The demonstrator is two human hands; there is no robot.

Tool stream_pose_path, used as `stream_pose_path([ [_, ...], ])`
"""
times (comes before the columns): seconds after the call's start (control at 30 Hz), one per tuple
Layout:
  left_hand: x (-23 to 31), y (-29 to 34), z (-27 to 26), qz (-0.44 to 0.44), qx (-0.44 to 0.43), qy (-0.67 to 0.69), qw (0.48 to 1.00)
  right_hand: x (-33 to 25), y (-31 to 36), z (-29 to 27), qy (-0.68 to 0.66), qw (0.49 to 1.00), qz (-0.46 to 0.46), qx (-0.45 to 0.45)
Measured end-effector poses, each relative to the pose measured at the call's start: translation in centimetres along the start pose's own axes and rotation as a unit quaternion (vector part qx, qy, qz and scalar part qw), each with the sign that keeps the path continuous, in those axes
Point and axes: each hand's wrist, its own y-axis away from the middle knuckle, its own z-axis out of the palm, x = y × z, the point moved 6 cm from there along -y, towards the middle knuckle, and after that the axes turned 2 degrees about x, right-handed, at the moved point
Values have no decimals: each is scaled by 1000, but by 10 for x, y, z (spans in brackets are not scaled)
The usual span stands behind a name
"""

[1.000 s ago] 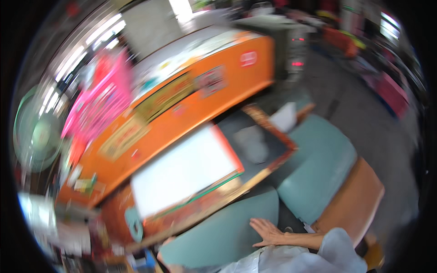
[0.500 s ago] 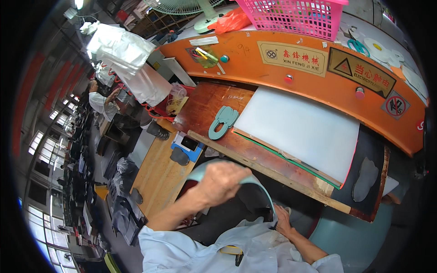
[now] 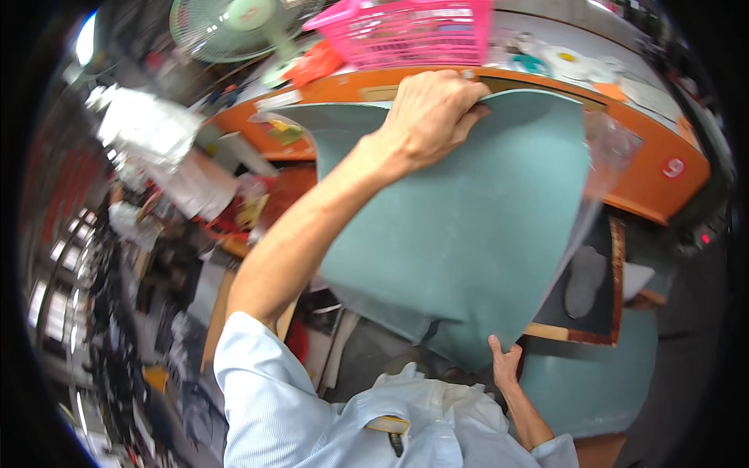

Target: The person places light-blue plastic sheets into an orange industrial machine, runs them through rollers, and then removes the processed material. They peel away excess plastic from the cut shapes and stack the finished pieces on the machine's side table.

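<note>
A large, flexible teal sheet [image 3: 460,218] is spread upright in front of me, with thin clear film [image 3: 612,148] along its right side. High up, my left hand [image 3: 433,117] is closed over the sheet's top edge. My right hand [image 3: 505,363] pinches its lower right edge, thumb on the near face. The sheet bows between the two hands and hides most of the work table. Beyond its right edge, a grey sole-shaped piece [image 3: 585,282] lies on a dark board. Another teal sheet [image 3: 593,378] lies low on the right.
Behind the sheet runs an orange machine beam [image 3: 663,183]. A pink basket [image 3: 413,35], an orange bag [image 3: 314,64] and a green fan [image 3: 248,23] stand above it. White plastic bags [image 3: 152,129] hang at the left. A person [image 3: 136,218] is farther back, blurred.
My left hand has risen up and forward, carrying the sheet's edge, so the sheet now spreads across the table. My right hand still grips its edge. The view has shifted right.
</note>
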Motion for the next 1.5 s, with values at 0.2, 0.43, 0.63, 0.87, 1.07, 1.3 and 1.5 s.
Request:
stream_pose_path([
  [0.2, -5, 128, 155, -154, 20, 150, 976, 15, -30, -89, 30, 993, 30, 106],
  [0.43, -78, 559, 229, -835, 120, 163, 512, 44, -44, -104, 70, 979, 155, 114],
  [0.63, -103, 639, 307, -757, 14, 356, 548, 58, -85, -102, 32, 974, 216, 65],
  [0.87, -137, 585, 262, -674, 1, 235, 701, 36, -120, -65, 114, 961, 228, 111],
  [1.07, -323, 417, 279, -579, -33, 210, 787, -72, -305, -41, 84, 976, 182, 90],
  [1.3, -263, 567, 272, -726, -138, 295, 605, -26, -232, -9, 282, 940, 90, 170],
  [1.5, -328, 498, 259, -585, -205, 201, 758, -19, -238, 16, 212, 949, 101, 211],
])
